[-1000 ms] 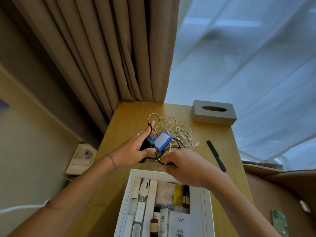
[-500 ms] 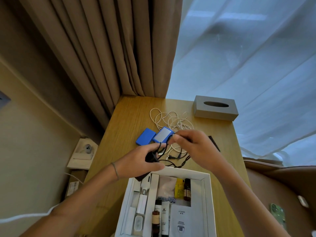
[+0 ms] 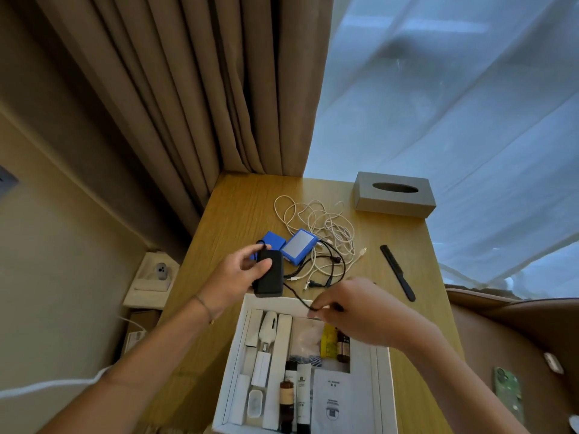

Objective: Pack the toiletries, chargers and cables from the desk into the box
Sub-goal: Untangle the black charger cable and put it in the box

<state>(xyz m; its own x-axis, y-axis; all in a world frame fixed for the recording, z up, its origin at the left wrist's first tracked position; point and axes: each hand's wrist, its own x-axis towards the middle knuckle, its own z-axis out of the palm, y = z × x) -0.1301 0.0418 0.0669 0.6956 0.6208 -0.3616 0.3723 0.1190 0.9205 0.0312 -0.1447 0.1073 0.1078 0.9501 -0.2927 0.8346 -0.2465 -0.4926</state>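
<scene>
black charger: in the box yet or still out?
Out. Left hand grips the black charger above the desk, beyond the box rim; right hand pinches its cable.

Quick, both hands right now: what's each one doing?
Left hand: grips the black charger.
Right hand: pinches the charger's black cable above the box.

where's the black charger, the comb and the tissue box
black charger [image 3: 269, 275], head view, middle of its top face
comb [image 3: 397, 272], head view, midway along its length
tissue box [image 3: 391, 202], head view, front wall below the slot
</scene>
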